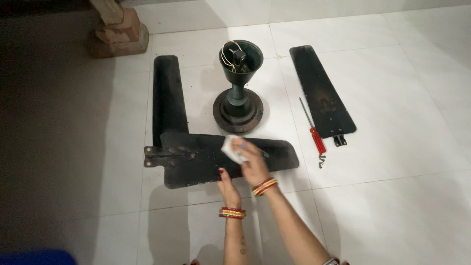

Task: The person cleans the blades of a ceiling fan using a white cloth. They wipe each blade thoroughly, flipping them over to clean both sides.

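black metal blade (211, 159): lies flat on the floor straight ahead of you, long axis running left to right, bracket end at your left, rounded tip at your right.
your left hand (227, 186): nearest to you, on the blade's near edge about midway along it, fingers together and pressed down flat, holding nothing; wrist straight, forearm coming up from below with bangles at the wrist.
your right hand (251, 164): just beyond and to the right of the left one, on top of the blade, palm down, wrist bent a little leftward.
white cloth (230, 148): bunched under your right fingertips and pinched against the blade's upper face, at the hand's far-left side; the long stretch of blade toward the bracket lies left of it, the shorter stretch to the tip lies right.
white tile floor (392, 196): carries everything here.
red-handled screwdriver (315, 135): on the tiles right of the blade tip, apart from it, shaft pointing away from you; small screws lie by its handle end.
second blade (169, 98): runs away from you, its near end under the first blade's far edge.
motor housing (239, 93): stands upright beyond the cloth, loose wires in its cup.
third blade (321, 91): far right, well apart, angled away.
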